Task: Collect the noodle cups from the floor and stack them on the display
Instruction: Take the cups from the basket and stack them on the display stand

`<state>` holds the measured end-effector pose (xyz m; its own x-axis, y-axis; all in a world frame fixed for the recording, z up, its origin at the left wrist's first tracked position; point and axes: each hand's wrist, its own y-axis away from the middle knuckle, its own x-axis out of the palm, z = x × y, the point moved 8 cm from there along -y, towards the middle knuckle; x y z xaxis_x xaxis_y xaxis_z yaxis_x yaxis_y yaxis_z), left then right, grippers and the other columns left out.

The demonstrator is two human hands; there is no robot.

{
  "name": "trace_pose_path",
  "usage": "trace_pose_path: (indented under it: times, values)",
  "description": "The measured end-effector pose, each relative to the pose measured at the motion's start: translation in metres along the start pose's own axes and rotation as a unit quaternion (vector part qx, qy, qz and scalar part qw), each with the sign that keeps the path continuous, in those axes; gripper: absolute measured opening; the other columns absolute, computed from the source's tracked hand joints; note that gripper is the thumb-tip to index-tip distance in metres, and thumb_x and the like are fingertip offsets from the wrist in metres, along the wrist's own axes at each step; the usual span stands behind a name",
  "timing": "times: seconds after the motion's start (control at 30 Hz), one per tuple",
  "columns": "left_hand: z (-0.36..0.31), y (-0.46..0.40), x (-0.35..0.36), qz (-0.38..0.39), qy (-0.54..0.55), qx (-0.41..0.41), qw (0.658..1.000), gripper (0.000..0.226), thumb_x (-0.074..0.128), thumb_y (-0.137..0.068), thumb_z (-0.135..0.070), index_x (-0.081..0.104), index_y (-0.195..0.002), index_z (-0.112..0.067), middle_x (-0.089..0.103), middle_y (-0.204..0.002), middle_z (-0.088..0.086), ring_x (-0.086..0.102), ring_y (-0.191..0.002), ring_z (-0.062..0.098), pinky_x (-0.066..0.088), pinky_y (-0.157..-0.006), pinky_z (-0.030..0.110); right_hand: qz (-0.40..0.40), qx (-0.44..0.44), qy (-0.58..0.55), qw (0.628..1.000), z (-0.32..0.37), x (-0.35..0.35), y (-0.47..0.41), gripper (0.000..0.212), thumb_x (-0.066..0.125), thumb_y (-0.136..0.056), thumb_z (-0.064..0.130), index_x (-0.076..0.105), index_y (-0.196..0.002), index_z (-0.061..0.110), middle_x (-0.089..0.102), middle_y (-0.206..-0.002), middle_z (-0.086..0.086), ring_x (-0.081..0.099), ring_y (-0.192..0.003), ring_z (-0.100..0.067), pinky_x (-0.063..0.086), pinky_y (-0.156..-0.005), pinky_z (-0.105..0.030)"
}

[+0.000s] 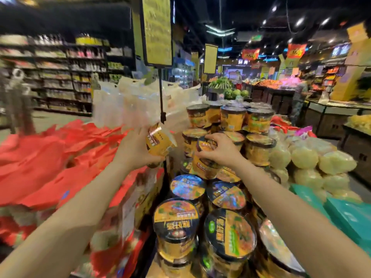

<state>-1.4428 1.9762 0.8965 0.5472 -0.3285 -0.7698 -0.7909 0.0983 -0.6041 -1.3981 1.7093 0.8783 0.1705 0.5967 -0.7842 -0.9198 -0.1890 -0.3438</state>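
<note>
Stepped display (220, 227) of stacked noodle cups centre frame; red packs (50, 161) left, pale bagged goods (313, 157) right. Left hand (136, 151) grips a tilted cup (159, 142) held in air. Right hand (218, 151) clamps from above a second cup (204, 165) at the display's middle tier.

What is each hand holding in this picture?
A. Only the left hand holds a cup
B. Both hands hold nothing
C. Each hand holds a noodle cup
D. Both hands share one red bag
C: the left hand grips a tilted cup, and the right hand grips another cup at the display.
</note>
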Motion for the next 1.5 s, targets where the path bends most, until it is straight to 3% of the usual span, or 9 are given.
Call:
trace_pose_path:
  times: [0.23,0.53,0.63,0.8,1.07,1.2,1.33,1.43,1.5]
  values:
    - [0.013,-0.014,0.009,0.008,-0.021,0.002,1.0,0.102,0.086,-0.053,-0.056,0.043,-0.135,-0.01,0.051,-0.112,0.008,0.05,-0.105,0.029,0.046,-0.082,0.04,0.05,0.004,0.073,0.996,0.002,0.057,-0.064,0.078,0.066,-0.067,0.066,0.049,-0.136,0.035,0.04,-0.145,-0.001,0.038,-0.132,-0.031,0.039,-0.103,-0.053]
    - [0.015,-0.005,0.034,0.092,-0.045,0.0,0.995,0.12,0.082,-0.061,-0.061,0.023,-0.153,-0.01,0.042,-0.145,0.01,0.037,-0.134,0.029,0.039,-0.104,0.04,0.074,0.011,0.126,0.989,0.006,0.075,-0.08,0.085,0.049,-0.071,0.085,0.052,-0.137,0.032,0.042,-0.149,0.0,0.037,-0.136,-0.027,0.031,-0.109,-0.054]
    - [0.012,-0.007,0.028,0.094,-0.046,0.001,0.995,0.118,0.082,-0.06,-0.062,0.026,-0.151,-0.012,0.043,-0.145,0.01,0.039,-0.132,0.029,0.039,-0.104,0.04,0.032,-0.012,0.085,0.996,0.015,0.063,-0.073,0.073,0.043,-0.083,0.077,0.053,-0.137,0.029,0.042,-0.149,-0.001,0.036,-0.137,-0.026,0.023,-0.11,-0.054]
    - [-0.028,-0.008,0.011,0.068,-0.027,0.045,0.996,0.115,0.083,-0.059,-0.06,0.03,-0.149,-0.013,0.047,-0.139,0.009,0.043,-0.127,0.028,0.038,-0.099,0.037,-0.009,-0.05,-0.019,0.999,0.021,0.031,-0.036,0.065,0.043,-0.088,0.07,0.054,-0.135,0.028,0.049,-0.143,0.001,0.043,-0.132,-0.02,0.035,-0.108,-0.047]
    - [-0.136,0.014,0.033,0.112,0.027,0.165,0.98,0.118,0.082,-0.06,-0.061,0.026,-0.152,-0.011,0.039,-0.15,0.007,0.035,-0.137,0.024,0.031,-0.111,0.035,0.031,-0.012,-0.193,0.981,0.003,-0.015,0.057,0.065,0.049,-0.094,0.053,0.031,-0.15,0.027,0.038,-0.143,0.011,0.038,-0.132,-0.012,0.035,-0.104,-0.031]
    - [-0.186,0.029,0.049,0.132,0.038,0.225,0.965,0.117,0.08,-0.064,-0.062,0.023,-0.153,-0.012,0.037,-0.151,0.006,0.033,-0.139,0.024,0.027,-0.112,0.033,0.052,0.041,-0.203,0.977,-0.025,-0.034,0.096,0.085,0.061,-0.075,0.073,0.03,-0.147,0.039,0.048,-0.129,0.012,0.047,-0.125,-0.021,0.039,-0.107,-0.044]
    - [-0.219,0.039,0.06,0.138,0.061,0.264,0.952,0.115,0.082,-0.063,-0.059,0.024,-0.152,-0.014,0.032,-0.154,0.006,0.028,-0.14,0.024,0.026,-0.113,0.033,0.032,0.067,-0.178,0.981,-0.046,-0.052,0.123,0.07,0.074,-0.077,0.051,0.036,-0.134,0.038,0.043,-0.142,0.004,0.047,-0.126,-0.018,0.044,-0.102,-0.039]
    - [-0.223,0.038,0.068,0.133,0.143,0.225,0.954,0.117,0.084,-0.063,-0.057,0.018,-0.154,-0.025,0.004,-0.163,0.0,0.007,-0.149,0.024,0.021,-0.117,0.047,-0.041,0.083,-0.207,0.974,-0.061,-0.069,0.14,0.076,0.077,-0.065,0.061,0.042,-0.125,0.032,0.049,-0.131,0.004,0.053,-0.119,-0.017,0.047,-0.099,-0.04]
    - [-0.216,0.034,0.072,0.15,0.231,0.152,0.949,0.117,0.084,-0.066,-0.053,0.011,-0.154,-0.033,0.002,-0.163,-0.005,0.005,-0.15,0.021,0.02,-0.118,0.049,-0.096,0.104,-0.236,0.961,-0.074,-0.078,0.15,0.087,0.076,-0.057,0.067,0.042,-0.126,0.028,0.048,-0.129,0.004,0.052,-0.119,-0.02,0.047,-0.1,-0.045]
